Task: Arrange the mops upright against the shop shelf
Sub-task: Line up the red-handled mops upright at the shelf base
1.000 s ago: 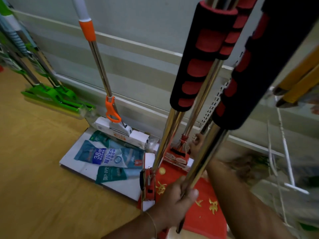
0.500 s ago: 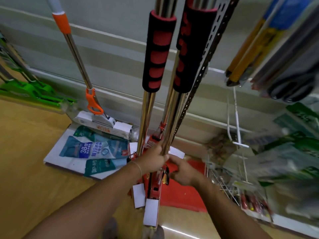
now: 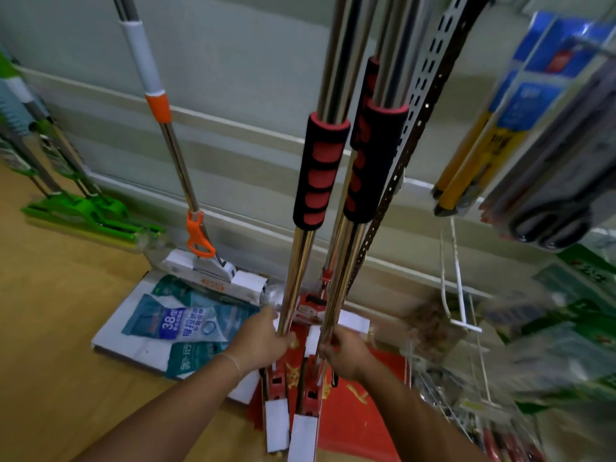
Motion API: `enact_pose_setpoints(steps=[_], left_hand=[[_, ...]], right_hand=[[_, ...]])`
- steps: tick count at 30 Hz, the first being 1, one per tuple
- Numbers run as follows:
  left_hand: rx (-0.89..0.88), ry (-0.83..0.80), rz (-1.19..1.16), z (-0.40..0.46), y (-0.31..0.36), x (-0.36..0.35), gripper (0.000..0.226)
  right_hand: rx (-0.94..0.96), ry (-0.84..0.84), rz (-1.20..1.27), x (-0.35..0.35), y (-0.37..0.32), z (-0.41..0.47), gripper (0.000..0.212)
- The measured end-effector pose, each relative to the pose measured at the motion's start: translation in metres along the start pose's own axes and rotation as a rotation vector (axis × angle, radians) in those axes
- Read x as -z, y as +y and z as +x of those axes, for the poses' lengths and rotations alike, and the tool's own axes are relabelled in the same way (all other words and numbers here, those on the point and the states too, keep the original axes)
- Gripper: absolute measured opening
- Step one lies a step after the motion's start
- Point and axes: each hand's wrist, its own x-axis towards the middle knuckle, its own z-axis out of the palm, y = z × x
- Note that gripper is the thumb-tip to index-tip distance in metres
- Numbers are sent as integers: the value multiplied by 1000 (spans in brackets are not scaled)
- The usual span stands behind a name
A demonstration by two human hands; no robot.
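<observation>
Mops [image 3: 301, 261] stand upright, left hand [image 3: 258, 341] and right hand [image 3: 343, 353] fingers curled round their poles.

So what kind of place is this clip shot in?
Most likely a household-goods shop aisle: packaged goods hang from hooks on a slotted shelf upright, and several mops stand in a row along the shelf base.
</observation>
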Motion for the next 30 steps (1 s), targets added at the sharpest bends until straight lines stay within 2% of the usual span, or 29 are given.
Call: enact_pose_setpoints(steps=[2, 5, 8, 13, 18, 21, 25, 28, 30], left_hand=[[-107, -7, -88, 2, 16, 10, 29], [-188, -34, -120, 3, 34, 16, 20], [-147, -62, -178, 6, 33, 19, 14], [-153, -166, -139, 7, 22, 19, 35], [-66, -284, -179, 3, 8, 16, 24], [-64, -340, -88, -3, -9, 9, 21], [-139, -301, -118, -13, -24, -7, 9], [-111, -239, -209, -19, -25, -20, 20], [-123, -220, -204, -20, -26, -25, 16]], right_hand=[[6, -8, -2, 1, -2, 0, 17], [-27, -35, 50, -2, -2, 1, 25], [-87, -88, 145, -6, -2, 2, 28], [-102, -144, 142, -6, 8, 3, 28], [-80, -148, 99, -10, 12, -1, 33], [-63, -149, 9, -14, 18, -3, 36], [0, -185, -74, -13, 21, -4, 36], [41, -163, -88, -18, 24, -1, 40], [54, -129, -106, -22, 25, -1, 39]])
